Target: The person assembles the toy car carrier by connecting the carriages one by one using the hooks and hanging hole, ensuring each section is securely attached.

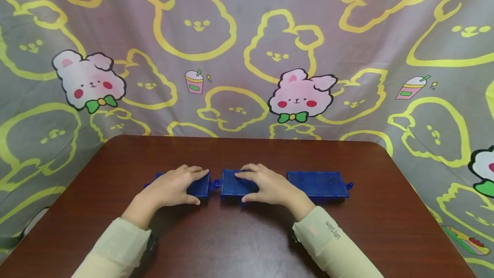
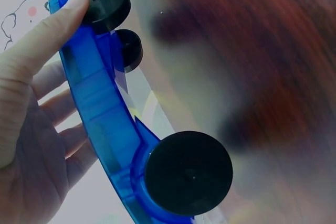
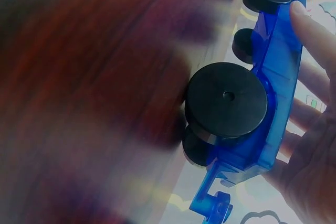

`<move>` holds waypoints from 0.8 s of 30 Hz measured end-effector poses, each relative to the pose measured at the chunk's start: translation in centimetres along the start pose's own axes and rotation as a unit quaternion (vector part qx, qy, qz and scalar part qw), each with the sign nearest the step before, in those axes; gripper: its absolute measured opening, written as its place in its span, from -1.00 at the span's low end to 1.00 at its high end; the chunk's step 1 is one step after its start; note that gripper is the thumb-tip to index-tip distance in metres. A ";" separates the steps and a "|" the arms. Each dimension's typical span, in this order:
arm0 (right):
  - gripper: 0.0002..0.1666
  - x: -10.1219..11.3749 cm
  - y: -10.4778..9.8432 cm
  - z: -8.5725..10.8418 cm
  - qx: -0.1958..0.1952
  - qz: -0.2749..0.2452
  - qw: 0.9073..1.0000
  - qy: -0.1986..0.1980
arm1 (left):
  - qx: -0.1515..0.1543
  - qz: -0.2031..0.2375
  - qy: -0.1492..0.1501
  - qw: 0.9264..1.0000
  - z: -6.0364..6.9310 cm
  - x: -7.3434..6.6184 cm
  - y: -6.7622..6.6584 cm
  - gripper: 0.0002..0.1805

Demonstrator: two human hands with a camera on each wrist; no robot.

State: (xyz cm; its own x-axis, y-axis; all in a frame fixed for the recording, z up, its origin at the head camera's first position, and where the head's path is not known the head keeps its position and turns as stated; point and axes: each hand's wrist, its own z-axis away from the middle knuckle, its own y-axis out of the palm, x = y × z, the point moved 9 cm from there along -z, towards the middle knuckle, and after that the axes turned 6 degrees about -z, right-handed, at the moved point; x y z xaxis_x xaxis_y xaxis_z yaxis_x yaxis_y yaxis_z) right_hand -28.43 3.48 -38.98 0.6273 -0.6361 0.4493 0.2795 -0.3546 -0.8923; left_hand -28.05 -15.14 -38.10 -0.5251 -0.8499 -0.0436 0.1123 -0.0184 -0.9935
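Observation:
My left hand [image 1: 175, 188] grips the left blue toy wagon [image 1: 200, 185], a flat see-through plastic car with black wheels [image 2: 189, 173]. Its thumb presses the near side by a wheel, and the fingers reach over to the far side. In the same way my right hand [image 1: 270, 188] holds the middle blue wagon [image 1: 230, 183] across its width. A small ring coupling [image 1: 217, 182] lies between these two wagons; whether it is hooked on both cannot be told. In the right wrist view a coupling arm [image 3: 214, 207] sticks out of the held wagon's end.
A third blue wagon [image 1: 318, 184] stands to the right, partly behind my right hand, with a hook [image 1: 350, 185] at its right end. Everything is on a brown wooden table [image 1: 239, 235]. A patterned curtain [image 1: 239, 72] hangs behind and at both sides.

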 end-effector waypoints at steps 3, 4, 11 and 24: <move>-0.21 -0.1 0.0 0.0 0.000 0.006 1.000 0.002 | -0.004 -0.001 0.000 1.000 -0.1 0.0 -0.1 -0.09; -0.21 -0.2 0.0 0.0 0.000 0.008 1.000 0.001 | -0.004 -0.001 0.001 1.000 -0.1 0.0 -0.1 -0.09; -0.22 -0.2 0.2 -0.1 0.010 0.015 1.000 0.001 | -0.004 0.004 0.001 1.000 -0.1 0.0 0.1 -0.09; -0.17 -1.9 -2.5 1.8 -0.022 0.002 1.000 0.016 | -0.012 -0.001 0.001 1.000 0.0 0.2 0.6 -0.06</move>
State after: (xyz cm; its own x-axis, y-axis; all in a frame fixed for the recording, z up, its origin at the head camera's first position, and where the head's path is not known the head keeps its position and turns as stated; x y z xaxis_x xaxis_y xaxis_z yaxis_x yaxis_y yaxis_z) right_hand -29.04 6.81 -37.67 0.6045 -0.6588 0.4479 0.2447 -0.3815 -0.8914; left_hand -28.14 -15.33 -38.67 -0.5276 -0.8485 -0.0416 0.0907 -0.0076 -0.9959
